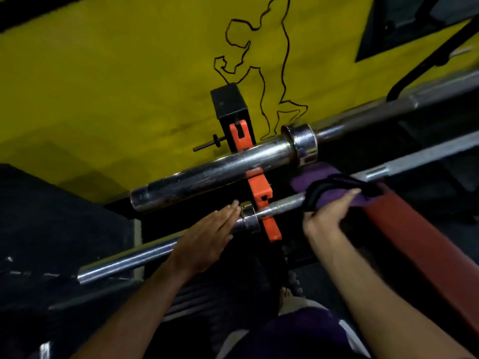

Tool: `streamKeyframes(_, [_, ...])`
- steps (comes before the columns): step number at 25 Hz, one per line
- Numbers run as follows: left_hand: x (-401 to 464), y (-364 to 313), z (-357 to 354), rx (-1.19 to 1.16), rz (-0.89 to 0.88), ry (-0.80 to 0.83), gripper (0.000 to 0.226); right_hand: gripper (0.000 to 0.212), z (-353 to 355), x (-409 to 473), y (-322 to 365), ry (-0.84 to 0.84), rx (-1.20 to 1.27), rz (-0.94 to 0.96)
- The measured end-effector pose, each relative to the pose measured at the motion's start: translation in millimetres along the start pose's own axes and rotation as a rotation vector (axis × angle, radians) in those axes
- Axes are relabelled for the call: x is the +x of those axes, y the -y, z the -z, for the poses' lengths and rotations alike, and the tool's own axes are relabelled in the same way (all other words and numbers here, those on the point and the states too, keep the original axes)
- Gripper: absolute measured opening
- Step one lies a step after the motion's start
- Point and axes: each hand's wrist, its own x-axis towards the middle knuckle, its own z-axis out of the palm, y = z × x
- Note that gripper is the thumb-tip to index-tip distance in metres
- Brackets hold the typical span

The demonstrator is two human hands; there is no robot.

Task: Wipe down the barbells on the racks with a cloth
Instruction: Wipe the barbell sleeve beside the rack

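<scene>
Two chrome barbells lie across orange rack hooks. The upper barbell is thick-sleeved with a collar at the right. The lower barbell runs from bottom left up toward the right. My left hand lies flat with straight fingers over the lower bar's sleeve by its collar. My right hand grips a purple cloth with a black edge, wrapped round the lower bar's shaft to the right of the hook. The shaft under the cloth is hidden.
A black rack upright stands against the yellow wall. A red padded roll slants down to the right under my right forearm. Black floor mats lie at left. A third bar runs at upper right.
</scene>
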Motion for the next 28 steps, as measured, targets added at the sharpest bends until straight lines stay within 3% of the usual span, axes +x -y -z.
streamKeyframes(4, [0, -3, -2, -0.001, -0.061, -0.038, 0.072, 0.067, 15, -32, -39, 0.108, -0.061, -0.131])
streamKeyframes(7, [3, 10, 6, -0.024, -0.145, 0.035, 0.075, 0.069, 13, 0, -3, 0.095, -0.059, 0.063])
streamKeyframes(9, [7, 22, 9, -0.023, -0.213, 0.089, 0.078, 0.068, 4, 36, 36, 0.002, -0.018, 0.189])
streamKeyframes(13, [5, 27, 8, -0.026, -0.226, 0.124, 0.072, 0.043, -7, 24, 58, -0.1, -0.105, 0.296])
streamKeyframes(17, [4, 28, 10, -0.088, -0.238, 0.115, 0.067, 0.055, 2, -31, -40, -0.041, -0.266, 0.184])
streamKeyframes(20, [3, 28, 13, -0.099, -0.258, 0.111, 0.066, 0.052, 20, -34, -54, 0.093, -0.445, 0.2])
streamKeyframes(24, [3, 31, 11, -0.109, -0.272, 0.105, 0.067, 0.054, 41, -30, -43, 0.049, -0.853, 0.312])
streamKeyframes(28, [4, 35, 16, -0.169, -0.314, 0.143, 0.069, 0.028, 63, -72, -28, 0.11, -1.084, 0.631])
